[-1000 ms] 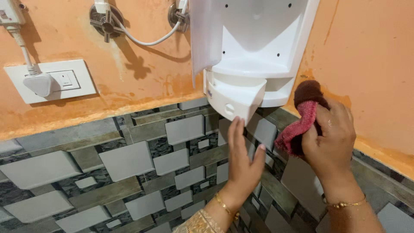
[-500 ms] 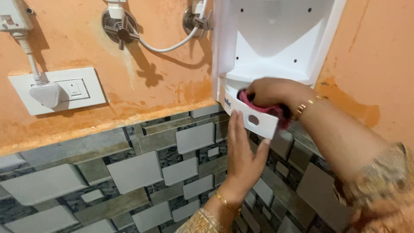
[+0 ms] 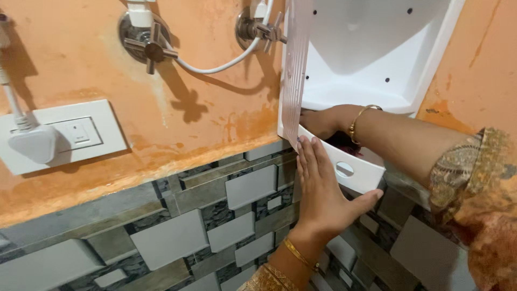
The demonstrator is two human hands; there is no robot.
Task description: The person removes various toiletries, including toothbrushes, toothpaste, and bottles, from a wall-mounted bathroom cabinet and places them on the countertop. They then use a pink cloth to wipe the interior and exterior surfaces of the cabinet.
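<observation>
A white plastic corner shelf is fixed where two orange walls meet. My left hand lies flat and open against the tiled wall, its fingers touching the shelf's lower front rim from below. My right hand reaches inside the lower tray of the shelf and holds a dark red cloth, of which only a small part shows behind the rim. A gold bangle sits on each wrist.
Two metal tap valves with a white hose between them stick out of the orange wall. A white socket plate with a plug is at the left. Grey relief tiles cover the lower wall.
The view has moved closer to the shelf. My right hand has gone deeper into the lower tray with the cloth. My left hand has slid up against the shelf's rim.
</observation>
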